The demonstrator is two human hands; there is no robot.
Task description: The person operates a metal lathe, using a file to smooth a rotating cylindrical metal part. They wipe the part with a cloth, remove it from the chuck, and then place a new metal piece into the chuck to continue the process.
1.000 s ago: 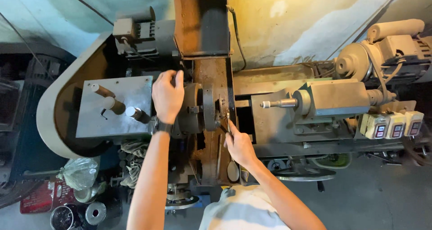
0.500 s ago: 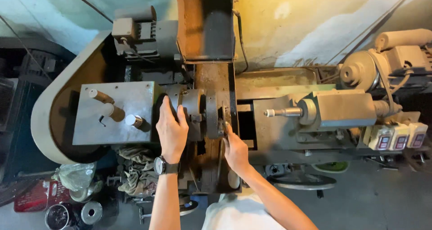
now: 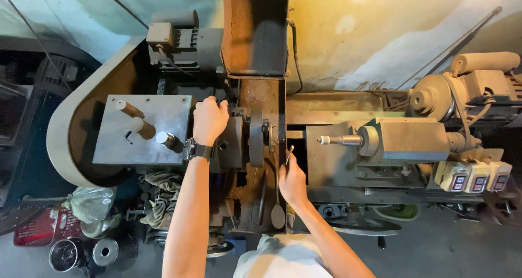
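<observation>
So we're standing over the old lathe (image 3: pixel 348 142), looking straight down. It fills the whole view, with the grey belt cover (image 3: pixel 70 131) curving off at 9 o'clock and the motor (image 3: pixel 182 38) up at 11. The round chuck (image 3: pixel 255 138) sits dead centre, and the tailstock (image 3: pixel 402 139) points at it from 3 o'clock, well apart from it.

Our left hand (image 3: pixel 209 120) is on top of the headstock just at 9 o'clock of the chuck, fingers curled down over something there; we can't tell what they're closed on. Our right hand (image 3: pixel 292 179) is at about 5 o'clock of the chuck, fingers wrapped around a thin metal tool (image 3: pixel 288 154) whose tip points up toward the chuck face.

Looks to us like the chuck is being set up or adjusted, left hand steadying while the right works the tool. Next bit probably needs the tip seated squarely before any turning force goes on.
</observation>
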